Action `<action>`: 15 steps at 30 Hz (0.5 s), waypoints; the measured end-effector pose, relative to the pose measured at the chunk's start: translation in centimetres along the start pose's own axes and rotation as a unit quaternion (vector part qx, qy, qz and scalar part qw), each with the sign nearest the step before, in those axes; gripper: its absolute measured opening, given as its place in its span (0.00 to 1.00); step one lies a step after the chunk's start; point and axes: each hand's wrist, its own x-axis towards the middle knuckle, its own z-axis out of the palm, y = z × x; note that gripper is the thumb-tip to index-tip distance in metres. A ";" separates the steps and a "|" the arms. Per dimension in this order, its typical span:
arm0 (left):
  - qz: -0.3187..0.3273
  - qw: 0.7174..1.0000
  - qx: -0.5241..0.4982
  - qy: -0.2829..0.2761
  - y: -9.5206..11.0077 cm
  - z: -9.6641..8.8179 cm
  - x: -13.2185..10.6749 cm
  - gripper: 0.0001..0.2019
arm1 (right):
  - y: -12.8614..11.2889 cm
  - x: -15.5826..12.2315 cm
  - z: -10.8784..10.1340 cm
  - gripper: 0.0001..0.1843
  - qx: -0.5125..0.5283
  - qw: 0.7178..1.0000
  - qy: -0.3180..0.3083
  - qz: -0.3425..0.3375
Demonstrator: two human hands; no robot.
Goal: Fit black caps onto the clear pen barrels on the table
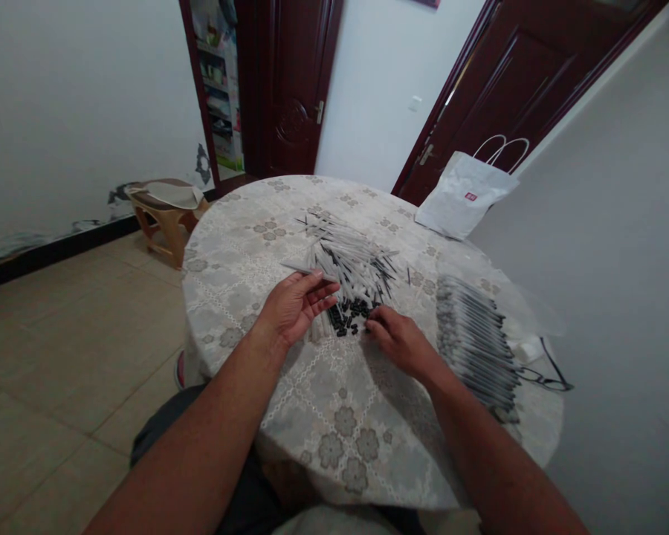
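Note:
My left hand (299,303) is palm up, thumb pressing a slim, pale, pointed tube (301,268) against its fingers. My right hand (397,336) is at the right edge of a cluster of small black pieces (360,307). Its fingertips are pinched together, and whatever is between them is too small or hidden to name. Behind both hands spreads a loose heap of pale tubes and thin black sticks (351,253). A few clear tubes (320,327) lie just below my left hand.
On the right of the round, cloth-covered table (290,416) lies a neat row of similar tubes (473,342) on clear plastic. Beyond it are black-framed glasses (546,379). A white paper bag (460,195) stands at the back right edge. A wooden stool (164,215) is left of the table.

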 end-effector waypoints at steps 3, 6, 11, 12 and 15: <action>0.004 1.000 0.009 -0.003 0.1 0.0 -0.2 0.03 | 1.0 1.0 -0.7 0.12 0.114 0.989 0.071 0.065; 0.008 1.000 0.011 -0.006 -0.1 0.1 -0.2 0.03 | 1.2 2.0 -1.7 0.16 0.207 0.967 0.120 0.084; 0.008 1.000 0.014 -0.003 -0.6 0.1 -0.1 0.05 | 0.5 3.3 -1.1 0.18 0.352 0.922 0.148 0.072; 0.007 1.000 0.015 -0.003 -0.7 0.2 -0.1 0.06 | 0.4 3.4 -0.4 0.18 0.383 0.909 0.152 0.068; 0.003 1.000 0.024 -0.003 -1.0 0.4 -0.2 0.07 | 0.2 3.0 1.9 0.16 0.455 0.876 0.150 0.060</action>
